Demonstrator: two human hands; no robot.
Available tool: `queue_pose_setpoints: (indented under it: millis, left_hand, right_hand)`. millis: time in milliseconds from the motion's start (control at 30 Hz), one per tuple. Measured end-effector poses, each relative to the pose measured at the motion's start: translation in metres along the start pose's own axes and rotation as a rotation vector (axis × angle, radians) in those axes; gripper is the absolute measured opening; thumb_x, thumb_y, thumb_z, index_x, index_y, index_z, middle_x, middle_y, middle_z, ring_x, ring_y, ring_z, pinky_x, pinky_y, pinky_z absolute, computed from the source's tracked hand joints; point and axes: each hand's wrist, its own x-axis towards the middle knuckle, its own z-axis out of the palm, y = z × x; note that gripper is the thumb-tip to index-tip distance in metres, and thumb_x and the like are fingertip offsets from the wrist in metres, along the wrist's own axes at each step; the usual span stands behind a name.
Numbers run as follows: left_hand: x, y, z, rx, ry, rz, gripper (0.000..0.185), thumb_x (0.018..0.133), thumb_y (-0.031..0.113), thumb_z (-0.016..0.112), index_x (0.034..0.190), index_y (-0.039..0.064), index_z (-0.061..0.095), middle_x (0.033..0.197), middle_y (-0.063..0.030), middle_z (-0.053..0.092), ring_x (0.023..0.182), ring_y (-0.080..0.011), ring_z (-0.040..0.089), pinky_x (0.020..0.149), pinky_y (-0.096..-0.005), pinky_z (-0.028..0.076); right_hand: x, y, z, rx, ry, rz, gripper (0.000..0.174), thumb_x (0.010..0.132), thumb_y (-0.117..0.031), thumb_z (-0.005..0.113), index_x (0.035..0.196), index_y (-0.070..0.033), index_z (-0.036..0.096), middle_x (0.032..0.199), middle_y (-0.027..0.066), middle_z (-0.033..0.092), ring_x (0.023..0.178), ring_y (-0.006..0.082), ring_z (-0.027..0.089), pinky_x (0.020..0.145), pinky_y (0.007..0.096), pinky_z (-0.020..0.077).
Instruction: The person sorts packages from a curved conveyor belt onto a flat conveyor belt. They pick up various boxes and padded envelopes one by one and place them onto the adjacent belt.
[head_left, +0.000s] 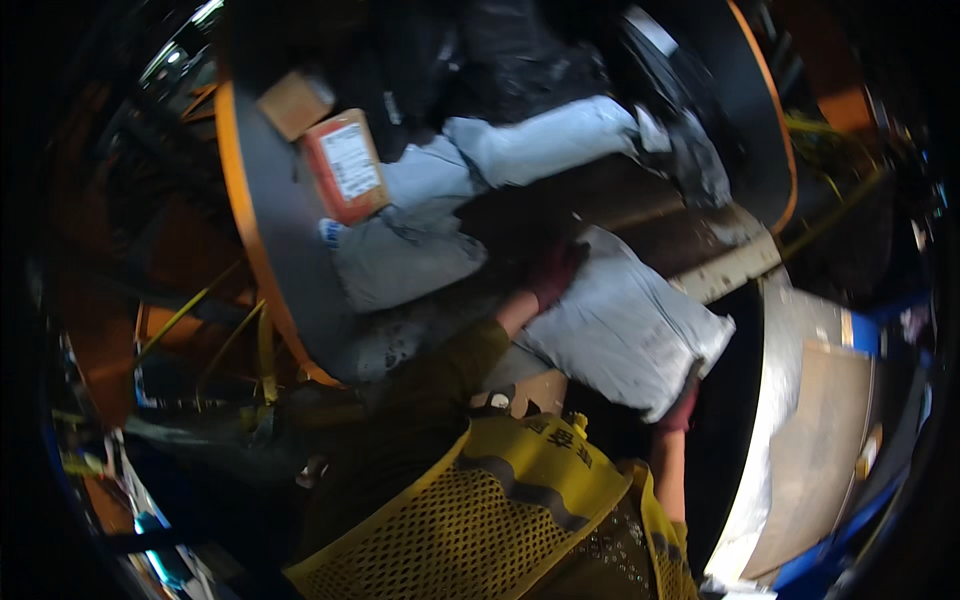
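Observation:
A plump white plastic mailing bag (630, 322) is held between my two gloved hands, above the near edge of a dark chute-like surface. My left hand (553, 276), in a dark red glove, is at the bag's upper left edge, its fingertips hard to make out in the shadow. My right hand (681, 409) grips the lower right corner, with a dark finger or thumb lying over the plastic. The bag is tilted, and faint print shows on its face.
The chute (277, 210) has an orange rim (238, 187). In it lie a grey bag (409, 262), a long white parcel (547, 142), a red labelled box (345, 165), a small brown box (295, 105) and black bags (525, 60). At right stands a cardboard-lined container (814, 450).

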Motion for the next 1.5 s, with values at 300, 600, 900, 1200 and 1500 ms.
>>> queue_pose_setpoints:
  millis: [300, 600, 900, 1200, 1500]
  left_hand:
    - [0.026, -0.065, -0.279, 0.610, 1.144, -0.202, 0.104, 0.064, 0.063, 0.071, 0.136, -0.002, 0.034, 0.138, -0.0277, 0.036, 0.128, -0.0415, 0.034, 0.106, -0.0516, 0.026]
    - [0.054, -0.020, -0.374, 1.126, 0.915, -0.212, 0.091, 0.069, 0.057, 0.068, 0.142, 0.020, 0.029, 0.144, -0.0230, 0.026, 0.131, -0.0407, 0.029, 0.104, -0.0449, 0.032]
    - [0.045, -0.006, -0.327, 1.259, 0.531, -0.198, 0.038, 0.071, 0.027, 0.070, 0.104, 0.017, 0.056, 0.108, -0.0092, 0.052, 0.093, -0.0332, 0.055, 0.077, -0.0423, 0.047]
    - [0.008, 0.036, -0.278, 1.105, 0.247, -0.073, 0.019, 0.082, 0.028, 0.058, 0.085, 0.009, 0.061, 0.097, -0.0089, 0.061, 0.086, -0.0284, 0.060, 0.075, -0.0421, 0.047]
    - [0.033, 0.060, -0.343, 0.998, 0.074, -0.383, 0.121, 0.051, 0.065, 0.076, 0.147, 0.019, 0.018, 0.146, -0.0295, 0.014, 0.135, -0.0471, 0.015, 0.104, -0.0572, 0.025]
  right_hand:
    - [-0.036, -0.103, -0.087, 0.099, 0.516, -0.474, 0.066, 0.096, -0.047, 0.036, 0.140, 0.001, 0.029, 0.145, 0.0156, 0.033, 0.130, 0.0297, 0.035, 0.109, 0.0416, 0.0269]
    - [-0.070, -0.151, -0.228, 0.051, 1.063, -0.600, 0.056, 0.096, -0.037, 0.038, 0.138, 0.000, 0.033, 0.143, 0.0177, 0.033, 0.131, 0.0313, 0.033, 0.111, 0.0445, 0.0250]
    - [-0.051, -0.154, -0.210, 0.733, 0.695, -0.566, 0.048, 0.095, -0.026, 0.040, 0.136, -0.001, 0.037, 0.142, 0.0197, 0.034, 0.132, 0.0329, 0.032, 0.112, 0.0474, 0.0230]
    - [0.015, -0.031, 0.071, -0.451, -0.217, -0.393, 0.043, 0.093, -0.013, 0.048, 0.134, 0.000, 0.042, 0.123, 0.0141, 0.053, 0.108, 0.0227, 0.056, 0.093, 0.0317, 0.0446]
    - [0.044, 0.067, 0.186, -0.705, -0.595, -0.332, 0.050, 0.089, -0.015, 0.059, 0.134, -0.003, 0.043, 0.129, 0.0144, 0.052, 0.120, 0.0213, 0.049, 0.102, 0.0321, 0.0353]
